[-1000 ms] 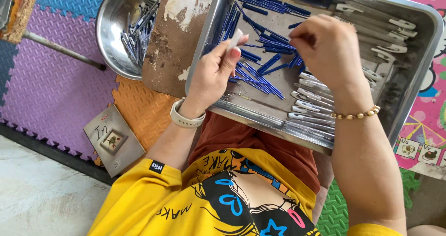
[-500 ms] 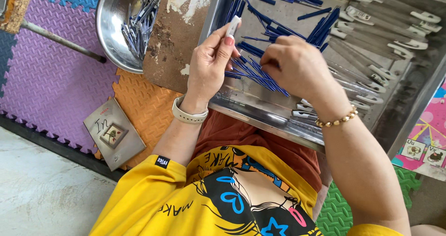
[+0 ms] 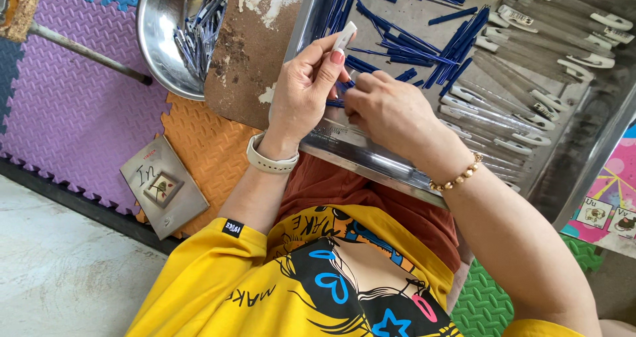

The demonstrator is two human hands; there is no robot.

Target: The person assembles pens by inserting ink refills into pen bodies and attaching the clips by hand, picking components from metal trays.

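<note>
My left hand [image 3: 306,88] pinches a clear pen barrel with a white cap [image 3: 344,37] between thumb and fingers, above the near left corner of a steel tray [image 3: 371,158]. My right hand [image 3: 391,112] is curled right beside it, fingertips at the barrel's lower end, with a thin blue refill [image 3: 341,92] between the two hands. Loose blue refills [image 3: 424,52] lie scattered in the tray's middle. Clear barrels with white caps [image 3: 530,92] lie in rows on the tray's right side.
A round steel bowl [image 3: 159,39] with several assembled pens sits at the left, beside a rusty brown board [image 3: 245,52]. A small grey booklet [image 3: 162,184] lies on coloured foam floor mats [image 3: 73,112]. A metal rod [image 3: 79,52] crosses the purple mat.
My right hand has drawn back from the refill pile toward my left hand, and both now meet at the barrel. The view has shifted so the tray sits further right.
</note>
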